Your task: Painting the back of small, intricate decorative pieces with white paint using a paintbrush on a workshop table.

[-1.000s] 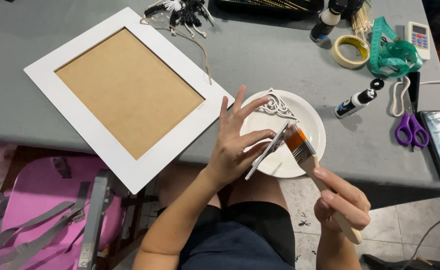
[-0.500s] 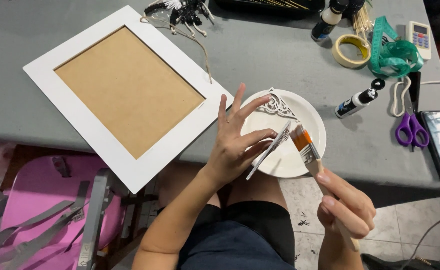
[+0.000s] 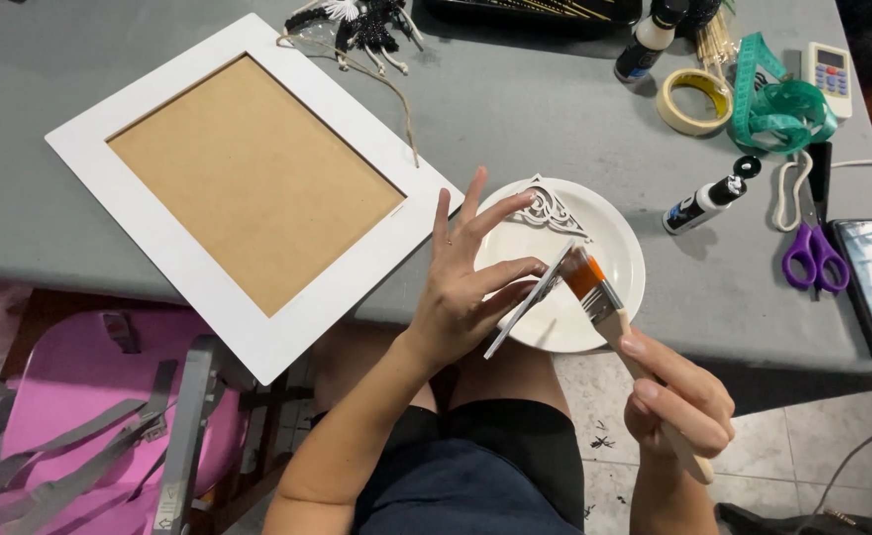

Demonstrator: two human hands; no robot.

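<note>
White plate (image 3: 622, 260) with lacy ornament (image 3: 550, 210)

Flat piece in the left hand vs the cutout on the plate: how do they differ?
The flat piece is pinched in the left hand and tilted edge-on over the white plate; the ornate cutout lies flat on the plate's far rim, untouched. The brush in the right hand meets the flat piece, not the cutout. The cutout's scrollwork shows; the held piece's face does not. Both look white and thin.
</note>
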